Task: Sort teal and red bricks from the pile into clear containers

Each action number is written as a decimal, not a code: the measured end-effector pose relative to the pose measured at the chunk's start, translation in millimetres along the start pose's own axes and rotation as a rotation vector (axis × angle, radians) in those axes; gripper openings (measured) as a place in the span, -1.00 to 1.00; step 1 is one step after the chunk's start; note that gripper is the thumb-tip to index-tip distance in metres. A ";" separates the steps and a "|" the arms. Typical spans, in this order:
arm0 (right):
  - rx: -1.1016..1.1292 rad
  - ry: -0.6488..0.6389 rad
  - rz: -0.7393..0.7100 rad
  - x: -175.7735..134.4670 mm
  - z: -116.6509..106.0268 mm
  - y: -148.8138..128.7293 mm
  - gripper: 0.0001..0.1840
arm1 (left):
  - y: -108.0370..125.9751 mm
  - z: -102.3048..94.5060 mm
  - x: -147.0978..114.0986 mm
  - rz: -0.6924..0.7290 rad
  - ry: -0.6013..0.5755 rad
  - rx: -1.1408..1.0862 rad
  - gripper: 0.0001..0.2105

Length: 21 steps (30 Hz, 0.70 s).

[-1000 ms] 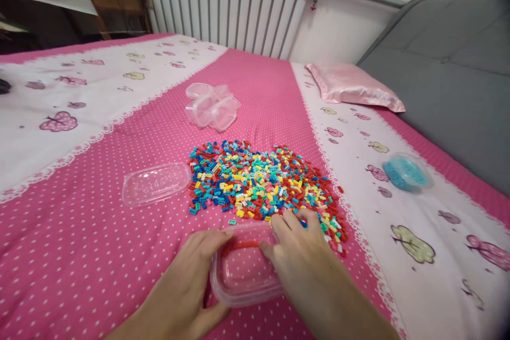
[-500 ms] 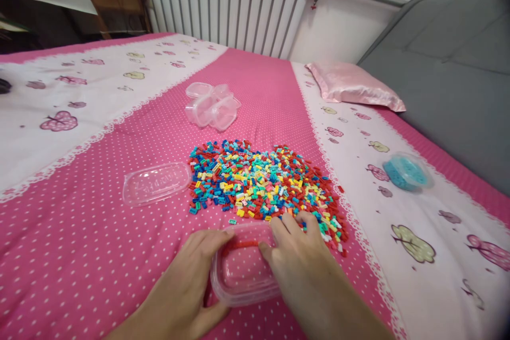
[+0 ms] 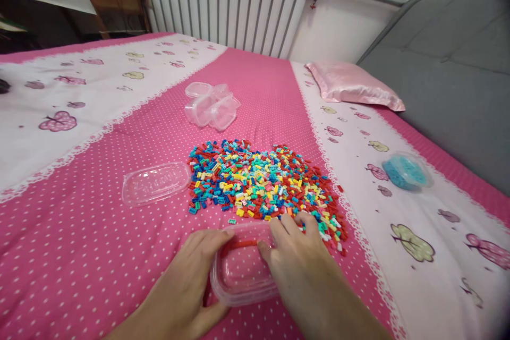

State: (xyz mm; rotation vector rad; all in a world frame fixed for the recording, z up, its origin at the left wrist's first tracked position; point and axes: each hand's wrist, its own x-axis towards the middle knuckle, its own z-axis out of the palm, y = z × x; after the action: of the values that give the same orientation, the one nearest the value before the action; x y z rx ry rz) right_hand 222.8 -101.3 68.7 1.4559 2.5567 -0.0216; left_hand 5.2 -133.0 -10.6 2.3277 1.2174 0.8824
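Note:
A clear plastic container (image 3: 247, 276) sits in front of me on the pink bedding, with a line of red bricks (image 3: 243, 243) showing along its far inner side. My left hand (image 3: 195, 271) grips its left side, thumb and fingers around the rim. Over its right side lies my right hand (image 3: 297, 249), fingers curled across the far right rim and thumb inside near the red bricks. Whether a brick is under those fingertips is hidden. Just beyond spreads a pile of small toy building bricks (image 3: 258, 178) in red, blue, yellow, green and white.
A clear lid (image 3: 157, 183) lies left of the pile. Several clear containers (image 3: 213, 106) are heaped farther back. On the right stands a container of blue bricks (image 3: 406, 171). A pink pillow (image 3: 354, 85) rests by the grey headboard (image 3: 446, 58); a radiator (image 3: 223, 5) lines the wall.

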 end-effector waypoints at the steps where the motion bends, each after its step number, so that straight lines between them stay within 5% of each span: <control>1: -0.004 -0.011 -0.007 0.0 -2.4 0.2 -0.77 | -0.2 0.1 -0.2 0.001 0.000 0.000 -0.29; 15: -0.005 0.020 -0.023 -2.9 -6.7 4.2 -0.82 | -4.2 4.0 -6.9 -0.021 -0.032 -0.003 -0.26; 21: -0.011 -0.088 -0.019 0.9 -9.0 3.7 -0.78 | -1.2 1.3 -2.4 0.001 -0.031 0.012 -0.31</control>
State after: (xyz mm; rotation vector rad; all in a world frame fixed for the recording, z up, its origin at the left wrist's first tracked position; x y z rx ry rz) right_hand 224.1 -97.7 77.6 1.3951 2.4965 -0.0725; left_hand 4.4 -134.4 -13.1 2.3422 1.2123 0.8386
